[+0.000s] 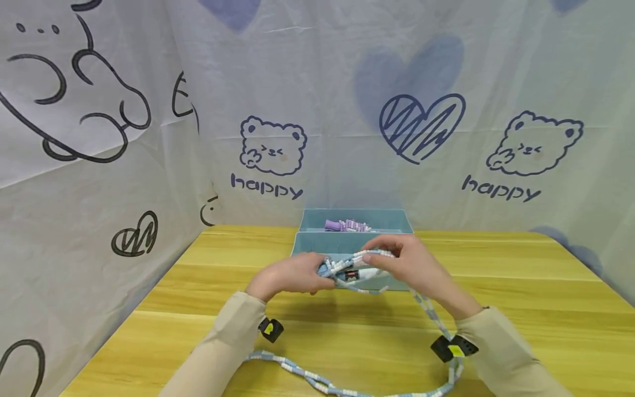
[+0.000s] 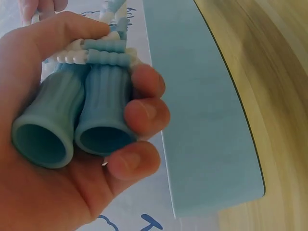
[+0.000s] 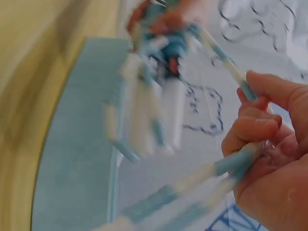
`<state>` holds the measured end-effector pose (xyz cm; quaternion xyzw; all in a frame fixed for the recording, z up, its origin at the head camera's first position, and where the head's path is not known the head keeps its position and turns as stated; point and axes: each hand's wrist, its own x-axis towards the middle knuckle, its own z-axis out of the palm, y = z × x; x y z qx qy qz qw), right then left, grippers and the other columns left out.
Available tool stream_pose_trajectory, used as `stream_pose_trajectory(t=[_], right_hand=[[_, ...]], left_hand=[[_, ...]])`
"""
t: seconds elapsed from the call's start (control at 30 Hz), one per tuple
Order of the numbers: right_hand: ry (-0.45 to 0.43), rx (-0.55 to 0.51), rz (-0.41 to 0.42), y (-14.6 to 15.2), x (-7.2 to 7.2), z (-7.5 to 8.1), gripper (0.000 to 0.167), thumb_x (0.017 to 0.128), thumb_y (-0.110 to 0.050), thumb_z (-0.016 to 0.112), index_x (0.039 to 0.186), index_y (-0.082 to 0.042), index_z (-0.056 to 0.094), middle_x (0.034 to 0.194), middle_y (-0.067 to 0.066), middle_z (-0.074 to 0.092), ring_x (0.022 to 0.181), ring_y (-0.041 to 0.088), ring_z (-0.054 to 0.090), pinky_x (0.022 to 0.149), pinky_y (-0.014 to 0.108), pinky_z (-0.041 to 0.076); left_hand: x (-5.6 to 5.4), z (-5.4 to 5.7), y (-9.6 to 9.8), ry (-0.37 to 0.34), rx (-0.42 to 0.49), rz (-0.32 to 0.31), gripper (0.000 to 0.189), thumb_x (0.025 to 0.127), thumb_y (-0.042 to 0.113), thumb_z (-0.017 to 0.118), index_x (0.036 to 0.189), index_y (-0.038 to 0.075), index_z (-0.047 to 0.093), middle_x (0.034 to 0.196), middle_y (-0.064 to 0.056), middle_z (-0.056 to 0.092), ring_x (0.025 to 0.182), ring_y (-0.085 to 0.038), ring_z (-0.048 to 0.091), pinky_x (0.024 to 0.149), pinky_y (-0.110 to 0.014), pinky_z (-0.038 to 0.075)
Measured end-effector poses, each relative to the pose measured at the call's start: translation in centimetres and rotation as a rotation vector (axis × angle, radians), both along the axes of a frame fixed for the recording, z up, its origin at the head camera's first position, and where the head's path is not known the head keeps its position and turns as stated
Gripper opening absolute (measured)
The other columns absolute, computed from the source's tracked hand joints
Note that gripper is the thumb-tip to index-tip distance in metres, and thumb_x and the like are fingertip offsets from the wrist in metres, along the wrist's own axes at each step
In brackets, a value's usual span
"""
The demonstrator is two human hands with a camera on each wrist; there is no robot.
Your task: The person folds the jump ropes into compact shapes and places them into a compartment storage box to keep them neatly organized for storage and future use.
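A blue-and-white beaded jump rope is in both hands. My left hand [image 1: 297,273] grips its two handles [image 2: 108,103] together; their flared blue, hollow ends face the left wrist camera, and beaded cord crosses over them. A white handle part with a black-and-red label [image 1: 351,275] points toward the right. My right hand [image 1: 412,264] pinches the beaded cord [image 3: 231,70] between thumb and fingers, with more strands passing through the palm. From there the doubled cord [image 1: 430,311] hangs past the right wrist and loops over the tabletop below both forearms.
Behind and beneath the hands stands a light blue box [image 1: 401,283] with a divider. A purple-and-white beaded jump rope [image 1: 342,225] lies in its rear section. The wooden table [image 1: 208,264] meets a printed cloth [image 1: 342,165] at the back and left.
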<state>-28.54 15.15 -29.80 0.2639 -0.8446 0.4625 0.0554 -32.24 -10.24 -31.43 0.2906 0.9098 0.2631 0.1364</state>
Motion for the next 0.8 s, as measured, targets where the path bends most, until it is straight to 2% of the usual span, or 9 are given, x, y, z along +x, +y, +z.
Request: stream_pose_trajectory(t=[0.07, 0.17, 0.27, 0.33, 0.47, 0.53, 0.6, 0.7, 0.8], right_hand=[[-0.051, -0.032, 0.019, 0.8, -0.2, 0.4, 0.02, 0.094, -0.034, 0.068, 0.11, -0.021, 0.072, 0.067, 0.004, 0.05, 0.049, 0.017, 0.035, 0.046, 0.03, 0.037], [-0.094, -0.079, 0.058, 1.7, -0.3, 0.8, 0.023, 0.096, -0.03, 0.066, 0.116, -0.019, 0.07, 0.059, 0.005, 0.037, 0.046, 0.018, 0.03, 0.045, 0.032, 0.035], [-0.065, -0.065, 0.071, 2.2, -0.4, 1.2, 0.025, 0.098, -0.029, 0.063, 0.12, -0.019, 0.068, 0.067, 0.01, 0.048, 0.052, 0.021, 0.039, 0.05, 0.032, 0.04], [-0.039, -0.048, 0.058, 2.5, -0.5, 1.3, 0.026, 0.098, -0.029, 0.063, 0.122, -0.019, 0.067, 0.074, 0.015, 0.053, 0.054, 0.024, 0.042, 0.052, 0.033, 0.042], [0.037, 0.027, -0.04, 3.4, -0.8, 1.6, 0.031, 0.095, -0.033, 0.066, 0.123, -0.019, 0.067, 0.101, 0.012, 0.065, 0.069, 0.022, 0.058, 0.062, 0.034, 0.05], [0.066, 0.082, -0.118, 3.9, -0.9, 1.6, 0.033, 0.093, -0.04, 0.068, 0.118, -0.02, 0.069, 0.108, 0.008, 0.067, 0.084, 0.022, 0.063, 0.071, 0.038, 0.052], [0.092, 0.14, -0.192, 4.3, -1.0, 1.7, 0.035, 0.089, -0.046, 0.07, 0.111, -0.019, 0.073, 0.12, 0.004, 0.066, 0.104, 0.024, 0.062, 0.082, 0.045, 0.051], [0.121, 0.226, -0.27, 4.8, -1.5, 1.3, 0.038, 0.088, -0.053, 0.068, 0.102, -0.019, 0.075, 0.112, 0.005, 0.069, 0.103, 0.027, 0.062, 0.084, 0.048, 0.05], [0.162, 0.284, -0.277, 5.2, -2.2, 0.6, 0.037, 0.093, -0.048, 0.064, 0.105, -0.015, 0.075, 0.108, 0.006, 0.07, 0.097, 0.025, 0.064, 0.082, 0.048, 0.052]], left_hand=[[0.0, 0.0, 0.0, 0.001, 0.001, -0.013, 0.019, 0.087, 0.027, 0.065, 0.102, 0.016, 0.06, 0.074, -0.003, 0.063, 0.059, -0.013, 0.053, 0.057, -0.029, 0.044], [0.0, 0.1, -0.1, -0.016, 0.016, -0.038, 0.027, 0.088, 0.026, 0.065, 0.113, 0.017, 0.058, 0.074, -0.002, 0.062, 0.06, -0.014, 0.053, 0.057, -0.03, 0.043], [0.1, 0.3, -0.2, -0.05, 0.043, -0.048, 0.037, 0.089, 0.027, 0.066, 0.123, 0.024, 0.051, 0.073, -0.003, 0.062, 0.058, -0.014, 0.052, 0.054, -0.029, 0.042], [0.2, 0.4, -0.2, -0.063, 0.06, -0.058, 0.036, 0.089, 0.026, 0.066, 0.121, 0.025, 0.049, 0.073, -0.004, 0.061, 0.057, -0.014, 0.051, 0.053, -0.028, 0.041], [0.5, 0.7, -0.2, -0.07, 0.085, -0.1, 0.026, 0.09, 0.022, 0.066, 0.113, 0.024, 0.053, 0.076, -0.006, 0.063, 0.058, -0.014, 0.051, 0.053, -0.027, 0.042], [0.5, 0.7, -0.3, -0.07, 0.08, -0.129, 0.023, 0.09, 0.021, 0.067, 0.11, 0.022, 0.057, 0.077, -0.006, 0.064, 0.057, -0.014, 0.051, 0.052, -0.027, 0.043], [0.5, 0.8, -0.5, -0.077, 0.072, -0.142, 0.027, 0.088, 0.02, 0.069, 0.114, 0.024, 0.061, 0.077, -0.008, 0.065, 0.057, -0.016, 0.053, 0.05, -0.026, 0.043], [0.4, 0.7, -1.0, -0.089, 0.071, -0.16, 0.03, 0.087, 0.023, 0.071, 0.115, 0.028, 0.064, 0.077, -0.011, 0.066, 0.057, -0.021, 0.054, 0.048, -0.028, 0.041], [0.3, 0.7, -1.2, -0.11, 0.112, -0.196, 0.021, 0.088, 0.025, 0.07, 0.108, 0.028, 0.066, 0.081, -0.017, 0.066, 0.055, -0.02, 0.053, 0.046, -0.028, 0.038]])
